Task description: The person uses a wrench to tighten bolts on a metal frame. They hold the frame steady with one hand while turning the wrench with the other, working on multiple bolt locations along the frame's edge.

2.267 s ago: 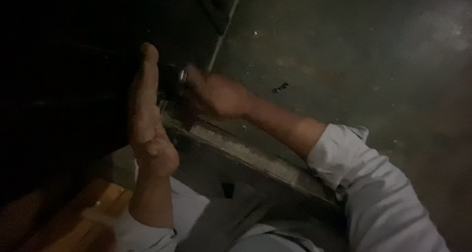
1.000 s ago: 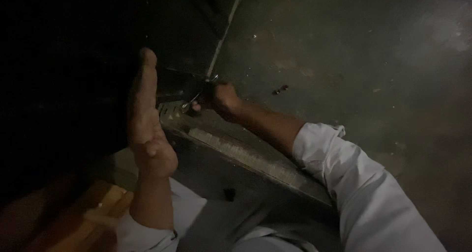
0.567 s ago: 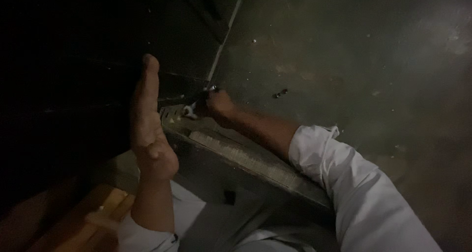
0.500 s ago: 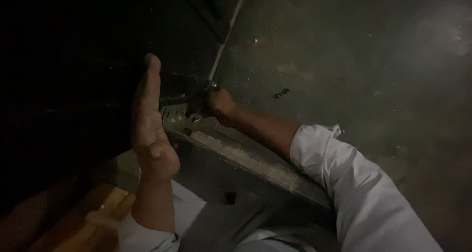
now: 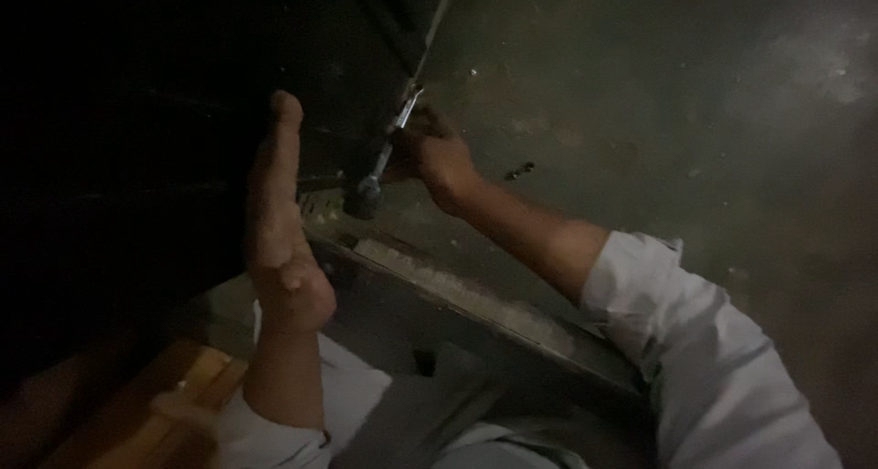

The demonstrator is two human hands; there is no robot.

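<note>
Nearest, at lower left: an orange wooden object (image 5: 160, 405), blurred, is lying beside the white left sleeve (image 5: 274, 432).

Left hand (image 5: 279, 222): is being held flat and wide, fingers extended upward, edge-on to the camera, pressed against or just beside a dark panel (image 5: 137, 158); nothing is being gripped. Contact cannot be confirmed in the gloom.

Middle: a worn metal ledge (image 5: 457, 291) is running diagonally beneath both forearms.

Right hand (image 5: 439, 154): is being closed around the shaft of a socket wrench (image 5: 389, 144), whose dark socket end (image 5: 366, 195) is being seated at the panel's lower corner.

Handling, as judged: the wrench is being taken for rigid steel, moderately heavy, smooth and possibly slippery; best gripped far up the handle for leverage.

Farthest: a stained concrete floor (image 5: 686, 94) with a small dark fragment (image 5: 519, 170).
</note>
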